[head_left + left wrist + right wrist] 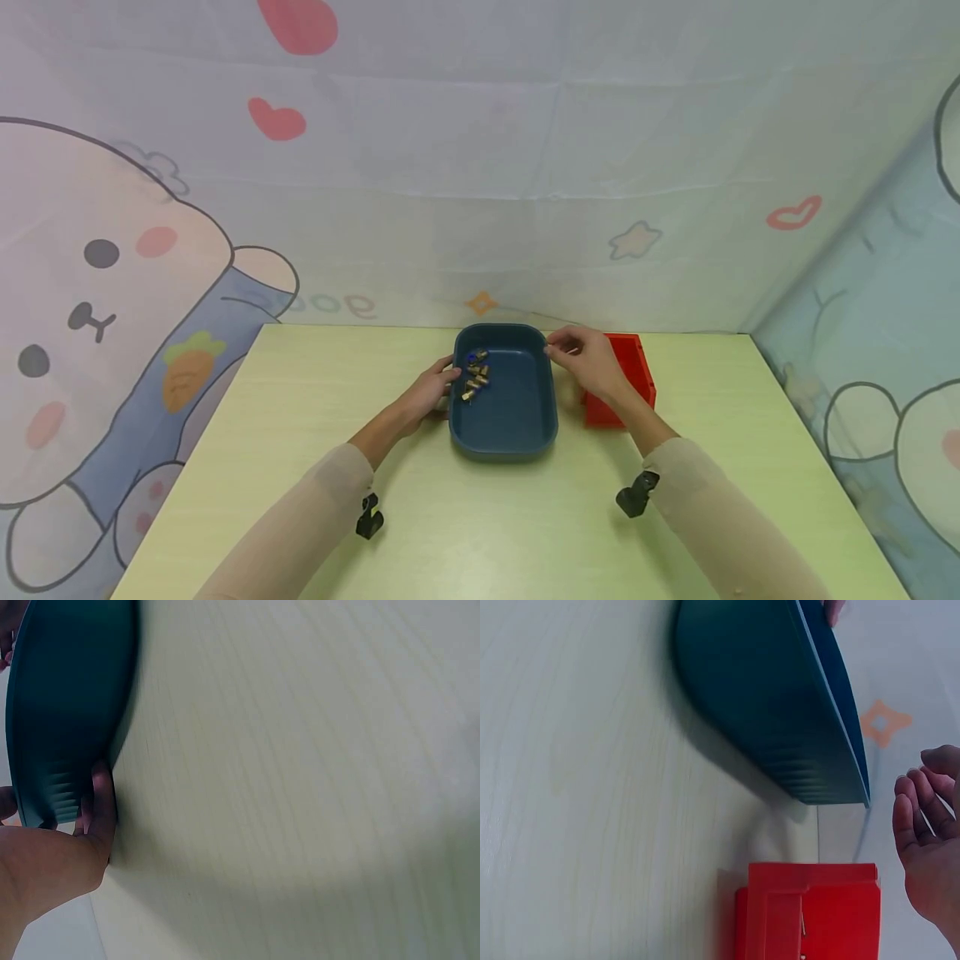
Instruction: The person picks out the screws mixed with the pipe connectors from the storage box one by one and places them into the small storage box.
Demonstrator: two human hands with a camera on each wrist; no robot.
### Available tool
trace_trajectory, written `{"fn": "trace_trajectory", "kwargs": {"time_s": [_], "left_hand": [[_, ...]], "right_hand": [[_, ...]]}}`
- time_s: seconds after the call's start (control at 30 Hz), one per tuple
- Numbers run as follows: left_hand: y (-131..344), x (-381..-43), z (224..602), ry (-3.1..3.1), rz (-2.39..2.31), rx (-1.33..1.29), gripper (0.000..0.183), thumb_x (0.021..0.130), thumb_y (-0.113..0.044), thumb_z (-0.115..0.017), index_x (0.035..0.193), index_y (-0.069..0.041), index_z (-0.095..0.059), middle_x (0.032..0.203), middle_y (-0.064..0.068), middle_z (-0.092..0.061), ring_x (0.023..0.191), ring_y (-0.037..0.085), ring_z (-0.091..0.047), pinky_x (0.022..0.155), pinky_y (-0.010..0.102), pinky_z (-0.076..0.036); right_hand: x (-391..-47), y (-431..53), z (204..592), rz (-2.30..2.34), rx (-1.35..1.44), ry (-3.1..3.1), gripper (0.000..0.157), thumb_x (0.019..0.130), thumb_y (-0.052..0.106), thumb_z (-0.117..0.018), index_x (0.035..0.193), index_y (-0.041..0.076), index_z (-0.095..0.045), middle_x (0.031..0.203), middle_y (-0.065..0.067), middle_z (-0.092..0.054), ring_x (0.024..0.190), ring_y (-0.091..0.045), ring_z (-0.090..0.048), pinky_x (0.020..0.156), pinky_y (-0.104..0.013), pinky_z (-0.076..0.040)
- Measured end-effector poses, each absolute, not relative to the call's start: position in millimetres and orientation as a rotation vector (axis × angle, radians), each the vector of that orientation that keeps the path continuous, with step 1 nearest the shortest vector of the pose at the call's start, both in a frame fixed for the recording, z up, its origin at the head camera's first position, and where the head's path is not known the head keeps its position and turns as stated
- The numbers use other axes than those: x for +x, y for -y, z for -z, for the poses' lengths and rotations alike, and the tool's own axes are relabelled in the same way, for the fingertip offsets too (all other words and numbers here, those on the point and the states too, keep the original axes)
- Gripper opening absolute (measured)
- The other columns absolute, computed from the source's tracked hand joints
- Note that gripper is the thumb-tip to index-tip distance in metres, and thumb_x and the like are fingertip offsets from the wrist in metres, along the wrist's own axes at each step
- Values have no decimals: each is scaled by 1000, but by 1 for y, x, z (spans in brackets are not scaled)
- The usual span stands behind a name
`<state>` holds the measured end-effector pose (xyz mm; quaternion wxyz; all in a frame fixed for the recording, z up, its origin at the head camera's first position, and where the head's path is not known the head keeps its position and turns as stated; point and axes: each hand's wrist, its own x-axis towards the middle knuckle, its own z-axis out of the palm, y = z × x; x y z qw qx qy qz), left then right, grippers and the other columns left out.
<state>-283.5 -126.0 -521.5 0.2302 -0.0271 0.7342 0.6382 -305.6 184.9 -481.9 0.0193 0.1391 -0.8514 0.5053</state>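
A dark blue-green tray (517, 429) with a raised rim stands at the middle of the table's far side. Inside, along its left wall, lies a small pile of brass-coloured fittings (477, 379), some with blue parts. My left hand (427, 396) grips the tray's left wall, thumb at the rim and fingers along the outside. By the tray's upper right corner hovers my right hand (588, 360), its fingers loosely curved; no object shows between them in the right wrist view. Beneath that wrist is a red bin (840, 907), partly hidden by the hand and forearm in the head view.
The pale wooden table (510, 533) ends at the back against a hanging cloth (465, 208) printed with cartoon shapes. A thin metallic piece (803, 924) shows inside the red bin, too small to identify. Another printed cloth (885, 333) hangs at the right.
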Motion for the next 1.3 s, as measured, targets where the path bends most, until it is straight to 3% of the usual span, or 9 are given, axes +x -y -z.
{"fn": "trace_trajectory", "kwargs": {"time_s": [0.17, 0.47, 1.3], "left_hand": [[126, -283, 521, -2022, -1750, -71, 60, 113, -34, -44, 169, -23, -26, 164, 15, -43, 146, 37, -48, 84, 39, -58], [126, -283, 521, -2026, -1748, -75, 60, 113, -33, -43, 169, -22, -26, 163, 17, -44, 144, 36, -50, 83, 39, -58], [125, -284, 521, -2041, -1729, -92, 60, 113, -35, -43, 169, -22, -26, 161, 17, -46, 143, 35, -50, 85, 39, -57]], "right_hand": [[-306, -178, 483, -1649, 484, 2589, 19, 99, 13, -77, 114, 2, -76, 106, -13, -76, 94, -28, -70, 82, -26, -56], [-306, -162, 486, -1641, 587, 2607, 20, 98, 9, -77, 115, -2, -75, 107, -11, -76, 96, -26, -71, 86, -31, -57], [-303, -127, 490, -1696, 552, 2612, 23, 99, 12, -76, 116, -3, -75, 108, -11, -76, 95, -25, -69, 83, -31, -57]]}}
